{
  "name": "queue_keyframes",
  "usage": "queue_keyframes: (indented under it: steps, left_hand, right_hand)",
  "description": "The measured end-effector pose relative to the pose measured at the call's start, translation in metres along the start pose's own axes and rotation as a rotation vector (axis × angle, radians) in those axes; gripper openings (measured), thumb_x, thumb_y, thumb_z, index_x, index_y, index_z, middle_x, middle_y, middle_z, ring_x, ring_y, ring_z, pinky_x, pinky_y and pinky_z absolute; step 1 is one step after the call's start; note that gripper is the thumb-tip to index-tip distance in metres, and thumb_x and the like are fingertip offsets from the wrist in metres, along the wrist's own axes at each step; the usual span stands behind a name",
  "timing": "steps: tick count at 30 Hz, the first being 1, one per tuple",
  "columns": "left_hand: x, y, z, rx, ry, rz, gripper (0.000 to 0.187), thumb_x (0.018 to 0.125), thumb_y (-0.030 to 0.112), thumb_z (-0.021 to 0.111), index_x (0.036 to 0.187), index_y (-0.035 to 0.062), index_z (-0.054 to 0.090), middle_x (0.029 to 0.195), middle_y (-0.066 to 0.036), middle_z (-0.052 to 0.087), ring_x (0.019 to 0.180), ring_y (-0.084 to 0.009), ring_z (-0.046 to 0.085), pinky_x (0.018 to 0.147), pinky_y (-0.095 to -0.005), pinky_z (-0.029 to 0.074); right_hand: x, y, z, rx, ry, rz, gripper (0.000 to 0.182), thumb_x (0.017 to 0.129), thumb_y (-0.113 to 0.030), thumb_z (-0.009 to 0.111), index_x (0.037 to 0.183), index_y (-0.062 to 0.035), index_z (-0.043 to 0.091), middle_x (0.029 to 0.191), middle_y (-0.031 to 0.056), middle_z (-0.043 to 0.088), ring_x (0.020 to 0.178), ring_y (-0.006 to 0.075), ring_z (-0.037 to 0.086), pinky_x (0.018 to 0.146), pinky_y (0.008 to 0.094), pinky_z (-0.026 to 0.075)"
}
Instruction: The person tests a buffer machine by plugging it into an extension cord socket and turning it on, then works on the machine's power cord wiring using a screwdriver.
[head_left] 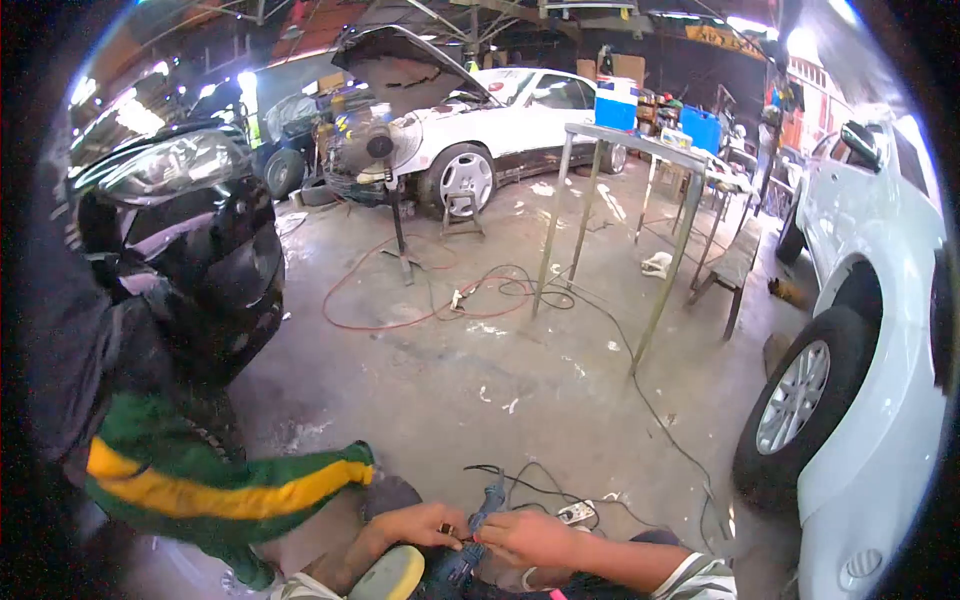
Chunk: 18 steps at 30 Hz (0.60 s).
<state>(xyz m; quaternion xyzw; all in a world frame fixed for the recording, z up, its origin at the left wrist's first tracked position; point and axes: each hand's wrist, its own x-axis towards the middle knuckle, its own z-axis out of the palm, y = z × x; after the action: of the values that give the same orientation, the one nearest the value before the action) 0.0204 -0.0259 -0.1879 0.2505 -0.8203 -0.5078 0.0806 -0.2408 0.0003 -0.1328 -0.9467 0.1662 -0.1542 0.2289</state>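
Note:
My left hand (pixel 420 524) and my right hand (pixel 530 538) meet at the bottom of the view over a blue power tool (pixel 484 505). Both hands grip it, fingertips pinching around a small part on its body. The tool points down towards me, and a round yellow foam pad (pixel 392 574) sits at its lower end, beside my left wrist. A black cord (pixel 520 478) runs from the top of the tool across the concrete floor. A green garment with a yellow stripe (pixel 220 490) lies just left of my hands.
A white car's wheel (pixel 795 400) stands close on the right. A black car front (pixel 170 170) is at the left. Ahead are a tall metal frame table (pixel 640 150), a standing fan (pixel 375 150), a white car with its hood up (pixel 500 120), orange cable (pixel 400 300) and a power strip (pixel 577 513).

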Motion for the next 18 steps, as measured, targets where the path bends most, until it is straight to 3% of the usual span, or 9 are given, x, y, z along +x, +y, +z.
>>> queue_keyframes:
  steps: [4, 6, 8, 10, 11, 13, 16, 17, 18]
  left_hand:
    - [0.016, -0.026, 0.005, -0.025, -0.003, 0.152, 0.022, 0.083, 0.016, 0.072, 0.098, 0.0017, 0.067, 0.086, -0.009, 0.065, 0.08, -0.0216, 0.06, 0.072, -0.0354, 0.048]
    - [0.02, -0.032, 0.008, -0.048, -0.081, -0.052, 0.026, 0.081, 0.016, 0.074, 0.101, 0.0015, 0.066, 0.085, -0.008, 0.064, 0.08, -0.0194, 0.059, 0.071, -0.0346, 0.047]
    - [0.02, -0.002, 0.0, -0.066, -0.036, -0.085, 0.024, 0.079, 0.014, 0.074, 0.095, 0.0002, 0.063, 0.081, -0.006, 0.062, 0.076, -0.0172, 0.056, 0.068, -0.0351, 0.045]
    - [0.022, 0.003, -0.002, -0.039, -0.037, 0.037, 0.024, 0.076, 0.012, 0.076, 0.088, -0.0001, 0.058, 0.075, -0.005, 0.058, 0.071, -0.017, 0.052, 0.064, -0.0363, 0.042]
    - [0.03, -0.011, 0.003, -0.023, -0.054, 0.013, 0.027, 0.073, 0.01, 0.078, 0.08, 0.0003, 0.054, 0.068, -0.004, 0.052, 0.066, -0.0166, 0.048, 0.061, -0.0365, 0.04]
    - [0.039, -0.023, 0.009, -0.01, -0.055, 0.045, 0.027, 0.071, 0.01, 0.078, 0.08, 0.0004, 0.055, 0.066, -0.004, 0.052, 0.065, -0.0169, 0.048, 0.061, -0.0364, 0.04]
    - [0.053, -0.033, 0.011, -0.009, -0.073, 0.088, 0.026, 0.069, 0.01, 0.078, 0.079, 0.0002, 0.056, 0.064, -0.004, 0.052, 0.063, -0.0175, 0.048, 0.06, -0.036, 0.041]
    - [0.056, -0.033, 0.01, -0.054, -0.101, 0.096, 0.027, 0.07, 0.013, 0.078, 0.081, -0.0002, 0.057, 0.066, -0.004, 0.054, 0.065, -0.0182, 0.049, 0.061, -0.0369, 0.041]
    - [0.059, -0.033, 0.011, -0.1, -0.13, 0.104, 0.029, 0.071, 0.016, 0.078, 0.083, -0.0006, 0.058, 0.068, -0.005, 0.055, 0.066, -0.019, 0.05, 0.062, -0.0378, 0.041]
  right_hand:
    - [0.005, -0.008, -0.01, -0.205, -0.151, -0.061, 0.032, 0.081, -0.017, 0.058, 0.109, -0.0018, 0.054, 0.097, 0.0167, 0.052, 0.085, 0.0363, 0.062, 0.07, 0.043, 0.053]
    - [-0.001, 0.006, 0.005, -0.248, -0.206, -0.06, 0.032, 0.086, -0.02, 0.055, 0.112, -0.0024, 0.054, 0.097, 0.0175, 0.054, 0.086, 0.0365, 0.062, 0.071, 0.0441, 0.053]
    - [0.0, 0.012, 0.016, -0.297, -0.259, -0.063, 0.033, 0.09, -0.023, 0.052, 0.116, -0.003, 0.054, 0.097, 0.0183, 0.057, 0.086, 0.0366, 0.063, 0.073, 0.0451, 0.053]
    - [0.001, 0.013, 0.023, -0.03, -0.273, 0.234, 0.04, 0.096, -0.034, 0.047, 0.123, -0.0048, 0.053, 0.096, 0.0202, 0.062, 0.088, 0.0369, 0.064, 0.075, 0.0476, 0.052]
    - [-0.004, 0.019, 0.033, -0.039, -0.283, 0.228, 0.04, 0.096, -0.034, 0.047, 0.123, -0.0048, 0.053, 0.096, 0.0202, 0.062, 0.088, 0.0369, 0.064, 0.075, 0.0476, 0.052]
    - [-0.015, 0.038, 0.05, 0.192, -0.268, 0.601, 0.038, 0.097, -0.038, 0.049, 0.125, -0.0117, 0.051, 0.083, 0.0197, 0.064, 0.081, 0.0383, 0.065, 0.073, 0.0464, 0.051]
    - [-0.008, 0.018, 0.029, 0.332, -0.347, 0.858, 0.042, 0.098, -0.042, 0.046, 0.126, -0.0119, 0.05, 0.08, 0.0185, 0.065, 0.079, 0.0408, 0.064, 0.068, 0.0492, 0.051]
    - [-0.006, 0.013, 0.023, 0.326, -0.355, 0.863, 0.042, 0.098, -0.042, 0.046, 0.126, -0.0119, 0.05, 0.08, 0.0185, 0.065, 0.079, 0.0408, 0.064, 0.068, 0.0492, 0.051]
    - [-0.006, 0.008, 0.018, 0.032, -0.378, 0.649, 0.039, 0.098, -0.041, 0.045, 0.125, -0.0131, 0.05, 0.077, 0.018, 0.065, 0.077, 0.041, 0.064, 0.064, 0.0506, 0.05]
